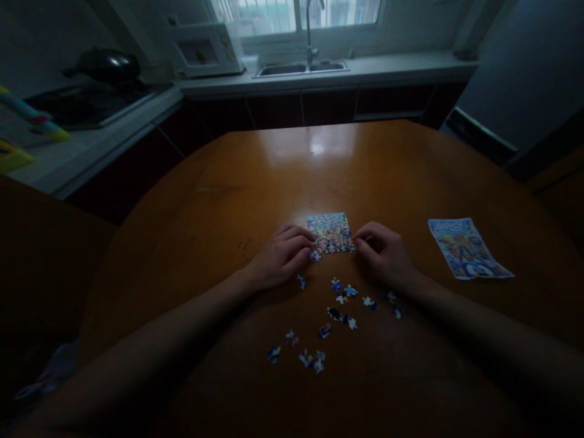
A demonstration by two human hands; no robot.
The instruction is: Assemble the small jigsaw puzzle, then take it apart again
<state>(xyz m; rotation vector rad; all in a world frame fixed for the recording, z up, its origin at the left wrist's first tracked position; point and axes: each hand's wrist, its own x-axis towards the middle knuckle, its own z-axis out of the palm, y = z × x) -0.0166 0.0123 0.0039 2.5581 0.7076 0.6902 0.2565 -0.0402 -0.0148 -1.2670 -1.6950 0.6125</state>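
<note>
A partly joined jigsaw puzzle (331,231) with a small, colourful picture lies flat on the wooden table. My left hand (285,252) rests at its left edge, fingers stretched out and fingertips touching the border. Just below those fingertips is a puzzle piece (316,256) at the lower left corner. At the right edge, my right hand (381,249) has thumb and forefinger pinched together; what is between them is too small and dark to make out. Several loose pieces (334,313) are scattered nearer to me, one of them (301,281) close below my left hand.
A creased picture sheet (469,248) lies to the right on the round-edged table (219,182). Beyond the table, a counter holds a sink (301,69), a white microwave (207,50) and a stove with a dark pan (109,64). The room is dim.
</note>
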